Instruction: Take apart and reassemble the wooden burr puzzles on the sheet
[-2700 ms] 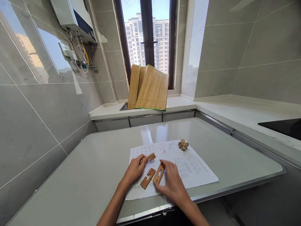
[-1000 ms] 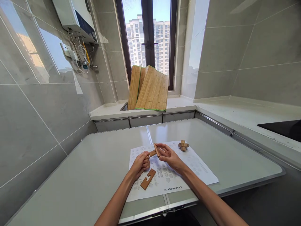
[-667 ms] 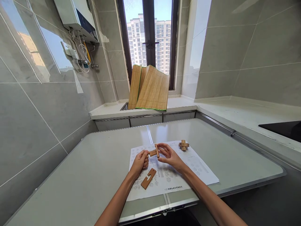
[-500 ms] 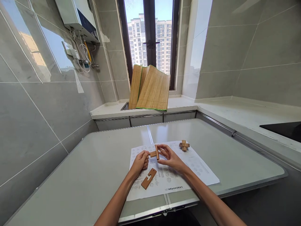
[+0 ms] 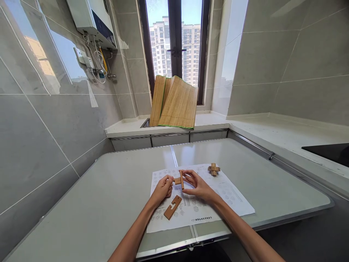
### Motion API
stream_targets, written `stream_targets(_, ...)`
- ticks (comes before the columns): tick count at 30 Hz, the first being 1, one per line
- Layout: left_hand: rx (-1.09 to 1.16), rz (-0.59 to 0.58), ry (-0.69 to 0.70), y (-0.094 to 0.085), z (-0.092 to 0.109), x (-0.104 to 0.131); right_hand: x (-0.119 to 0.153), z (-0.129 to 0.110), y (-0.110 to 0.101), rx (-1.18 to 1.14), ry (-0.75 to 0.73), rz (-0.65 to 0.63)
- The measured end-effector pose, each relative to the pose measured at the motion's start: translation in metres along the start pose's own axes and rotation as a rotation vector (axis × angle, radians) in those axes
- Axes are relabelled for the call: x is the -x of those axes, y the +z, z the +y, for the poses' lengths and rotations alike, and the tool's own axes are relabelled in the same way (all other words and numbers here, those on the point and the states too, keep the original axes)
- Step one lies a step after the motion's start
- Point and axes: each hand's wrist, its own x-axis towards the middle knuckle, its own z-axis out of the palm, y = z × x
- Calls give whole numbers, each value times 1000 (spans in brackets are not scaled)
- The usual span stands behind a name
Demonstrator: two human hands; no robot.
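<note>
Over a printed sheet [image 5: 231, 198], my left hand [image 5: 163, 187] is closed on the end of a small flat wooden puzzle piece [image 5: 177, 181]. My right hand [image 5: 198, 185] grips an upright wooden puzzle piece [image 5: 181, 180] by its edge, between thumb and fingers. The two pieces meet in a T shape; whether they interlock I cannot tell. Below my left hand, a flat wooden piece with a hooked cutout [image 5: 172, 207] lies tilted on the paper. A cross-shaped wooden burr puzzle [image 5: 214, 169] rests at the sheet's upper right.
The sheet lies on a pale folding table [image 5: 114, 203] with a metal seam down its middle. Behind it runs a white counter [image 5: 212, 118], where a bamboo mat [image 5: 178, 103] leans against the window. A black cooktop [image 5: 332, 151] sits at the right.
The held pieces and both hands stay almost in place. The upright piece has shifted down very slightly, and the whole view has moved a little.
</note>
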Motion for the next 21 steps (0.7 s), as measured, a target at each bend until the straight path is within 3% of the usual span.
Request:
stream_targets(9, -121, -28, 14, 7, 2, 3, 3, 5, 2, 57, 19, -56)
stream_targets(21, -460, 139, 109, 15, 3, 6, 5, 1, 9, 106, 33, -60)
